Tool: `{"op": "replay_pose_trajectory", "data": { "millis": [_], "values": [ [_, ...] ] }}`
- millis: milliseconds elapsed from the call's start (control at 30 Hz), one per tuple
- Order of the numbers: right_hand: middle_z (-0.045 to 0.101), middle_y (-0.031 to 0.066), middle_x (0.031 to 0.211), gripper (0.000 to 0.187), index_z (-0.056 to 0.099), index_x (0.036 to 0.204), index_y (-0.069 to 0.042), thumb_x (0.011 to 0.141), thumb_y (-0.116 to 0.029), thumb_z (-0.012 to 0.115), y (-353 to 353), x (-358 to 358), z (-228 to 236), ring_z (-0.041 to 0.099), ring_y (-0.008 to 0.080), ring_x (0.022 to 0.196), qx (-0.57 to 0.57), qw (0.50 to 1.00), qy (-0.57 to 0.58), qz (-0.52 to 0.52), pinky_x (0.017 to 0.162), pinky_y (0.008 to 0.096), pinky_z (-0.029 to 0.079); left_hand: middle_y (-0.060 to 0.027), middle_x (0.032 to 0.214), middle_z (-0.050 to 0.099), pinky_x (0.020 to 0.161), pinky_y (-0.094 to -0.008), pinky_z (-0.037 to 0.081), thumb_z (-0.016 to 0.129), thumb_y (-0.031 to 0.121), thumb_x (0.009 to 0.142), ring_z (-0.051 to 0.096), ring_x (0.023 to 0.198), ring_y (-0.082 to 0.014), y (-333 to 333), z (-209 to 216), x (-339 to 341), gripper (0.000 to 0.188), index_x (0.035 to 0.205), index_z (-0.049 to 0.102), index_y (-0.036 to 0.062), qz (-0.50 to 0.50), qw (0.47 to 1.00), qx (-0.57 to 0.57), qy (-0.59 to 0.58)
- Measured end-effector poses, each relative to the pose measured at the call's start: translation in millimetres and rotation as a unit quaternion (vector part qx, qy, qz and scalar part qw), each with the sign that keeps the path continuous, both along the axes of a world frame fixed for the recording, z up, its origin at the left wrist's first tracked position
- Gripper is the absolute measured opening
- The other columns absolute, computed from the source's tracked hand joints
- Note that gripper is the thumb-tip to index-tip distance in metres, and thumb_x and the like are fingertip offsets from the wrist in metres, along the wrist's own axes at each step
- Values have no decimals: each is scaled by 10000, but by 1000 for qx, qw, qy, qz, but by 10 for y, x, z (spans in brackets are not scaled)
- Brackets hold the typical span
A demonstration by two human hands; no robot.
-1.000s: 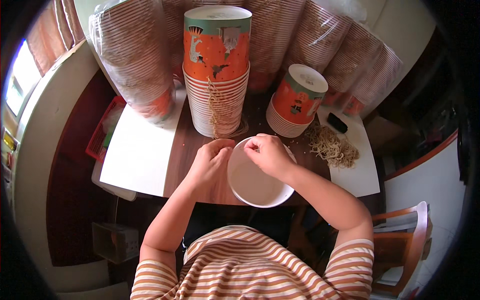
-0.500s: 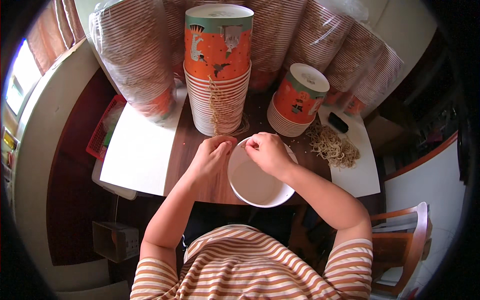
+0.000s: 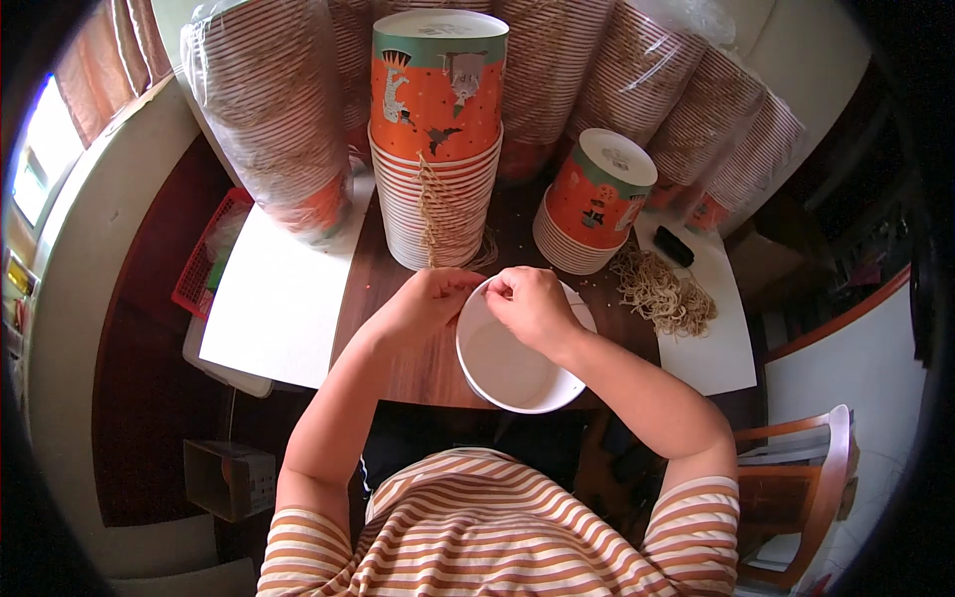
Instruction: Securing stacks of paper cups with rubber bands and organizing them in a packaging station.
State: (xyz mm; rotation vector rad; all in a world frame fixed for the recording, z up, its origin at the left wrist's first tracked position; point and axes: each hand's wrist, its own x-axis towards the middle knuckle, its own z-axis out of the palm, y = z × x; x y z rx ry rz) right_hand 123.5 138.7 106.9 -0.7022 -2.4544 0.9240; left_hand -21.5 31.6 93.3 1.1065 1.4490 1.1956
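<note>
An open paper bucket [image 3: 507, 373] with a white inside stands tilted toward me at the table's front edge. My left hand [image 3: 434, 297] is closed at the outside of its upper left rim, fingertips against the wall. My right hand [image 3: 532, 303] reaches over the opening, thumb and fingers pinched at the inner side of that same rim. Whatever lies between the fingers of either hand is too small or hidden. Just beyond my hands rises a tall stack of upturned orange and green buckets [image 3: 438, 109], with knotted tan cords [image 3: 430, 214] hanging down its side.
A shorter upturned bucket stack [image 3: 597, 204] is at the right, beside a heap of tan cords [image 3: 665, 294] and a black object [image 3: 673, 245]. Plastic-wrapped bucket stacks [image 3: 264, 109] line the back. White sheets [image 3: 284, 308] cover both table sides. A red basket [image 3: 189, 284] sits far left.
My left hand has shifted slightly right, its fingers nearer the bucket rim. The right hand stays at the rim with a small turn. The bucket has moved a little to the right.
</note>
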Motion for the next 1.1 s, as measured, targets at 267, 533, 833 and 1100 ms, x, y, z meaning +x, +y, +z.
{"op": "replay_pose_trajectory", "data": {
  "millis": [267, 533, 833, 1100],
  "values": [
    [658, 153, 737, 120, 656, 774, -26, 778, -143, 629, -24, 1, 5, 651, 296, 683, 12, 1000, -3, 14, 630, 390, 512, -97, 677, 649, 586, -294, 498, 554, 62, 835, 637, 649, -155, 10, 89, -6, 179, 952, 640, -43, 19, 965, 69, 251],
    [593, 3, 702, 160, 606, 932, 5, 823, -106, 642, 21, 340, 452, 547, 59, 642, -106, 993, -20, 40, 594, 232, 459, -162, 911, 646, 754, -366, 550, 472, 105, 908, 665, 826, -274, -230, -136, 38, 147, 909, 551, -19, 73, 952, -64, -292],
    [674, 70, 829, 126, 657, 972, 3, 865, -31, 600, -888, 1020, 449, 627, 88, 759, -259, 956, 29, 133, 676, 219, 494, -179, 994, 636, 909, -464, 475, 422, 57, 889, 627, 980, -338, -775, -481, 373, 155, 845, 566, 20, 46, 819, 57, -569],
    [677, 30, 861, 122, 664, 958, 7, 878, -55, 597, -1088, 808, -596, 579, 75, 738, -431, 897, 63, 74, 689, 228, 479, -150, 1028, 615, 782, -355, 496, 466, 24, 898, 626, 923, -263, -819, -471, 672, 108, 864, 568, 16, 28, 833, 89, -545]
  ]
}}
